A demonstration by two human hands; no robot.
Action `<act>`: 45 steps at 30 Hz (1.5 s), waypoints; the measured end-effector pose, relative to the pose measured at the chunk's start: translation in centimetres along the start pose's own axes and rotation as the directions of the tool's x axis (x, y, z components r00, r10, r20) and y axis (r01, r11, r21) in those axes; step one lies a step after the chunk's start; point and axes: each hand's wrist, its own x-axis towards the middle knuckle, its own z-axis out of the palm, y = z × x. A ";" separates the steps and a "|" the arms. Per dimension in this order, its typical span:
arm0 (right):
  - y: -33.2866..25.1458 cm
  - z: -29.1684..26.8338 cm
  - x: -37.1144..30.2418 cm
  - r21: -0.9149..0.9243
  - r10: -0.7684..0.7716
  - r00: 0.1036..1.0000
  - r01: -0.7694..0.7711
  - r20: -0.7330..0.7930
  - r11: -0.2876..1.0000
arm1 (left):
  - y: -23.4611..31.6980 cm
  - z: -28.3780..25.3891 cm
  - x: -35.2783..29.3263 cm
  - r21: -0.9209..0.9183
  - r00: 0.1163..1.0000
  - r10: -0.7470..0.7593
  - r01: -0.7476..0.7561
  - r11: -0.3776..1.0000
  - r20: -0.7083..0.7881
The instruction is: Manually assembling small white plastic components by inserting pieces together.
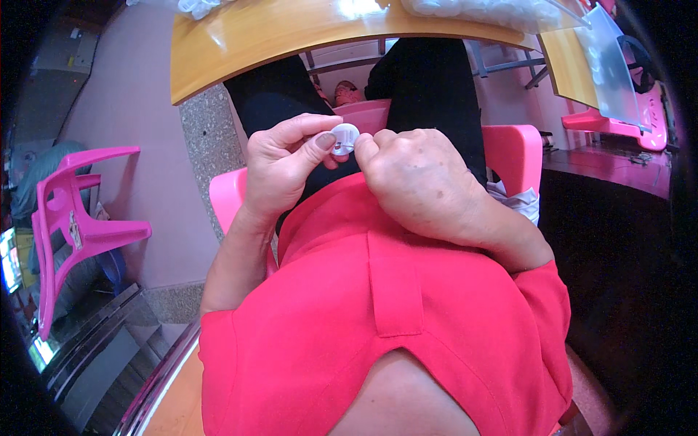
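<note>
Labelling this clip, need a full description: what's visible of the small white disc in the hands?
The small white disc is round and looks like smooth, hard plastic, with a darker gap or recess toward its lower edge; finer detail is too small to read. It is held up above the lap, one face toward the camera. The left hand pinches its left side between thumb and fingers. The right hand is at its lower right; contact there is unclear.

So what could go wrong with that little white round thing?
The left hand only pinches the small white round piece, so it might slip. It isn't over the table, so a drop could be hard to catch. The right hand works very close and might nudge it loose.
</note>
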 end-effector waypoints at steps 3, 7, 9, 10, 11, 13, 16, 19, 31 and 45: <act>0.3 -0.1 0.1 -0.021 -0.072 0.997 0.072 0.025 0.997 | -0.1 0.2 -0.1 0.024 1.000 0.005 -0.004 1.000 -0.005; 0.9 -0.3 0.3 0.016 -0.163 0.984 0.162 0.078 0.987 | -0.5 0.6 -0.3 0.053 0.997 -0.067 0.068 0.996 -0.028; 1.1 -0.6 0.4 0.022 -0.149 0.982 0.148 0.119 0.989 | -0.7 0.8 -0.4 0.040 0.994 -0.103 0.104 0.994 -0.021; 1.2 -0.8 0.5 0.038 -0.160 0.972 0.156 0.169 0.987 | -0.8 0.9 -0.3 0.033 0.993 -0.110 0.111 0.993 -0.033; 1.2 -1.0 0.4 0.055 -0.170 0.961 0.162 0.219 0.985 | -0.8 1.0 -0.3 0.040 0.994 -0.110 0.111 0.993 -0.029; 1.3 -0.5 -0.2 0.046 -0.131 0.979 0.126 0.155 0.991 | -0.7 1.2 -0.3 0.058 0.994 -0.104 0.106 0.993 -0.032; 2.3 -1.1 -1.1 0.187 -0.022 1.000 0.020 0.004 0.982 | 0.2 0.8 0.2 -0.237 0.997 -0.082 0.079 0.968 -0.004; 3.8 -1.0 -2.5 0.206 0.048 0.975 -0.002 -0.217 0.979 | 0.2 0.0 0.8 -0.258 0.998 -0.038 0.050 0.965 0.051; 5.8 0.2 -2.9 0.238 0.043 0.985 -0.002 -0.164 0.971 | 3.4 -0.7 3.0 0.134 0.996 0.076 -0.069 0.989 -0.047; 7.2 0.1 -3.7 0.276 0.110 0.993 -0.098 -0.030 0.956 | 16.9 -2.4 25.8 0.825 0.842 0.526 -0.378 0.419 0.119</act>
